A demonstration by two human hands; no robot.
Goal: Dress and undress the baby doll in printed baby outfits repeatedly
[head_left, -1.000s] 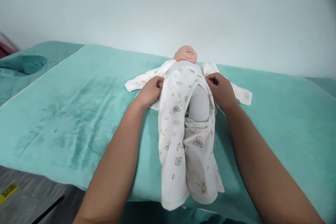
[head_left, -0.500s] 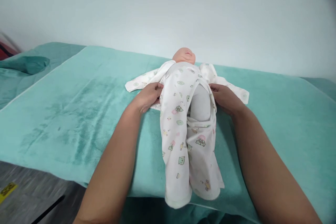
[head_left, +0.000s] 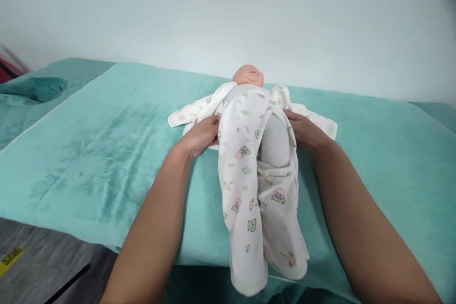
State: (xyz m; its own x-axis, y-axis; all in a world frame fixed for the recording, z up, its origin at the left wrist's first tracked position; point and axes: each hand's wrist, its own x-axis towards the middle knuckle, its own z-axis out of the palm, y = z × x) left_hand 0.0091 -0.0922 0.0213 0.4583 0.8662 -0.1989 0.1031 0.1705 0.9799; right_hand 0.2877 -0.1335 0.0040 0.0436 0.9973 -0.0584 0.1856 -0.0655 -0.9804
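Note:
A baby doll (head_left: 247,75) lies on its back with its head toward the wall. White baby pants (head_left: 238,171) with small green and pink animal prints cover its belly and legs, and through an opening at one thigh the grey-white doll body (head_left: 276,142) shows. A matching shirt (head_left: 190,111) spreads out beneath, sleeves to both sides. At the left of the waist my left hand (head_left: 201,137) is closed at the pants' edge, its fingertips partly hidden. My right hand (head_left: 306,132) grips the opposite side, fingers tucked behind the cloth.
A teal plush sheet (head_left: 89,152) covers the table, with its front edge under the pant legs. Behind stands a white wall (head_left: 228,14). Bunched teal cloth (head_left: 35,88) lies at far left, and grey floor (head_left: 46,256) with a yellow label shows below.
The pant legs have swung slightly right and nearer to me, their ends hanging lower. Both hands keep to the waist sides with only slight shifts.

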